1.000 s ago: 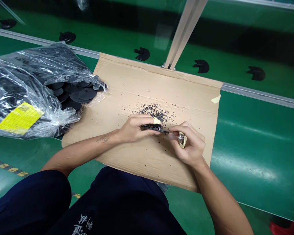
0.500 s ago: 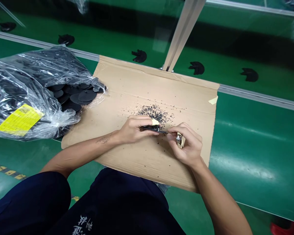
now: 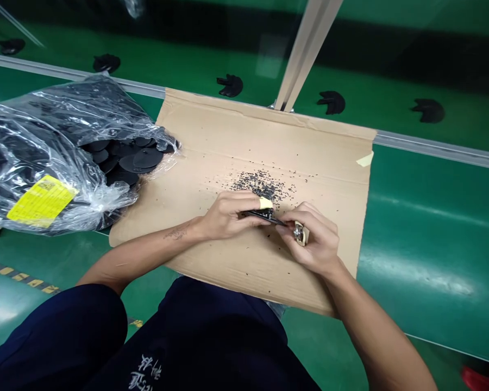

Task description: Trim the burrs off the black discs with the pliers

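Note:
My left hand (image 3: 232, 214) is closed on a thin flat black plastic piece (image 3: 256, 215), held nearly edge-on between thumb and fingers. Yellow tape wraps one of its fingertips. My right hand (image 3: 312, 236) is closed around a small tool with a shiny metal end (image 3: 299, 233); its kind is mostly hidden in the palm. The right fingertips meet the right end of the black piece. Just beyond both hands, many tiny black scraps (image 3: 258, 183) lie in a loose pile on a cardboard sheet (image 3: 212, 125).
A clear plastic bag (image 3: 61, 141) of black discs (image 3: 146, 157) lies at the left, with a yellow label (image 3: 43, 201). Several notched black pieces (image 3: 331, 102) sit on the green surface behind the metal rail. A metal post (image 3: 307, 51) rises at the sheet's back edge.
The view has shifted slightly. Both hands keep their grips, and the black piece now slopes down a little more toward my right hand.

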Demonstrator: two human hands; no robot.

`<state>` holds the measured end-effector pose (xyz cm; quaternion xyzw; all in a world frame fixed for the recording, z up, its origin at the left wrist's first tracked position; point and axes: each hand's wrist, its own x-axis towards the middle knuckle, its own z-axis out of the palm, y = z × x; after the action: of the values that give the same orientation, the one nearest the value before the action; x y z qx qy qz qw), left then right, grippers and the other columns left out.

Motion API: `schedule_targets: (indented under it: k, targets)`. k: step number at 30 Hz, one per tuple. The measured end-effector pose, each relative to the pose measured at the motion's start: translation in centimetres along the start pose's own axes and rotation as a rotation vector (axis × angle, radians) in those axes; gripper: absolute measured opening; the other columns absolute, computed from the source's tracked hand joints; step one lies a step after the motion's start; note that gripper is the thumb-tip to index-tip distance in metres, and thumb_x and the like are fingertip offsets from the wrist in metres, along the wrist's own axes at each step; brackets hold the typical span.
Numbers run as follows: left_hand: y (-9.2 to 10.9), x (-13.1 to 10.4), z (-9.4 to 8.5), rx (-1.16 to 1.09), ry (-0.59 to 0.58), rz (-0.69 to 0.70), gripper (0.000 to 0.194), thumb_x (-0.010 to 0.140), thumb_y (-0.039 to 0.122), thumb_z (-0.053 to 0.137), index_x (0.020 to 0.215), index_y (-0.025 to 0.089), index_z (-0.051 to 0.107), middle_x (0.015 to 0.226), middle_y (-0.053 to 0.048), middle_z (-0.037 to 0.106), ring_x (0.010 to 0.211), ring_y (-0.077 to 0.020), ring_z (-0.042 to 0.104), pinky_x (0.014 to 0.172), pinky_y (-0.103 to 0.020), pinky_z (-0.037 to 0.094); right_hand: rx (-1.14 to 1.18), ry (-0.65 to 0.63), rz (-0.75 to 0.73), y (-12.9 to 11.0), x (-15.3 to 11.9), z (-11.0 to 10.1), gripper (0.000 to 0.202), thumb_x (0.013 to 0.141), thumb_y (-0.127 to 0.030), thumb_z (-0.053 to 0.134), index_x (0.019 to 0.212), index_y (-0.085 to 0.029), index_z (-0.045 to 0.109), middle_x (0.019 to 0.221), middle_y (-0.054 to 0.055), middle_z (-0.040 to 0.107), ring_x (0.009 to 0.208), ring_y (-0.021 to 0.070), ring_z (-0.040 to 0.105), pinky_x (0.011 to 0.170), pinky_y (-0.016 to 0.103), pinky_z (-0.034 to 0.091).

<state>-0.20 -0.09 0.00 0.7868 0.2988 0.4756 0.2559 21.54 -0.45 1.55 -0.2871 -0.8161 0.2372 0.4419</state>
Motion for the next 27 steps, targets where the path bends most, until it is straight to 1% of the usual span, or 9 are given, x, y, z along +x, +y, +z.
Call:
schedule_targets:
  k: [5, 12, 17, 20, 23, 27]
  targets:
    - [-0.06, 0.04, -0.16, -0.050, -0.038, -0.017, 0.021, 0.094, 0.031, 0.070, 0.111, 0.019, 0.074, 0.088, -0.005, 0.078, 0.079, -0.0124, 0.071, 0.069, -0.025, 0.057, -0.020, 0.001, -0.023, 0.09, -0.27, 0.10, 0.017, 0.086, -0.013, 0.068, 0.097, -0.024, 0.064, 0.076, 0.000, 0.066, 0.061, 0.0144, 0.057, 0.062, 0.033, 0.046]
    - [0.23, 0.19, -0.23, -0.110, -0.054, -0.064, 0.019, 0.092, 0.030, 0.073, 0.107, 0.018, 0.075, 0.091, -0.006, 0.079, 0.082, -0.0130, 0.074, 0.073, -0.025, 0.061, -0.040, 0.018, -0.040, 0.01, -0.59, 0.23, 0.019, 0.086, -0.009, 0.065, 0.096, -0.024, 0.063, 0.076, -0.001, 0.066, 0.060, 0.0137, 0.055, 0.061, 0.033, 0.043]
    - [0.52, 0.10, -0.06, -0.125, -0.026, -0.071, 0.019, 0.093, 0.028, 0.072, 0.109, 0.018, 0.075, 0.099, -0.007, 0.081, 0.089, -0.0134, 0.077, 0.078, -0.025, 0.064, -0.057, 0.041, -0.053, 0.07, -0.27, 0.07, 0.019, 0.087, -0.016, 0.072, 0.102, -0.023, 0.063, 0.078, 0.001, 0.067, 0.061, 0.0139, 0.055, 0.058, 0.032, 0.043]
    - [0.74, 0.05, 0.06, -0.137, -0.024, -0.102, 0.018, 0.092, 0.027, 0.073, 0.108, 0.017, 0.075, 0.100, -0.006, 0.081, 0.089, -0.0133, 0.078, 0.080, -0.024, 0.065, -0.078, 0.020, -0.073, 0.25, -0.17, -0.02, 0.020, 0.086, -0.018, 0.074, 0.101, -0.023, 0.062, 0.079, 0.001, 0.068, 0.061, 0.0143, 0.056, 0.058, 0.032, 0.043]
    - [0.90, -0.02, 0.16, -0.159, -0.034, -0.121, 0.017, 0.092, 0.025, 0.073, 0.107, 0.016, 0.075, 0.099, -0.007, 0.081, 0.087, -0.0127, 0.078, 0.079, -0.022, 0.065, -0.097, 0.000, -0.098, 0.44, -0.24, 0.01, 0.019, 0.086, -0.014, 0.073, 0.098, -0.022, 0.061, 0.076, 0.001, 0.067, 0.060, 0.0136, 0.055, 0.058, 0.032, 0.042]
    - [0.90, -0.12, 0.19, -0.151, -0.034, -0.112, 0.019, 0.093, 0.025, 0.071, 0.110, 0.016, 0.074, 0.100, -0.008, 0.081, 0.089, -0.0133, 0.078, 0.081, -0.023, 0.065, -0.118, -0.023, -0.102, 0.48, -0.33, -0.04, 0.016, 0.087, -0.012, 0.068, 0.096, -0.022, 0.061, 0.075, 0.001, 0.067, 0.060, 0.0139, 0.055, 0.059, 0.033, 0.042]
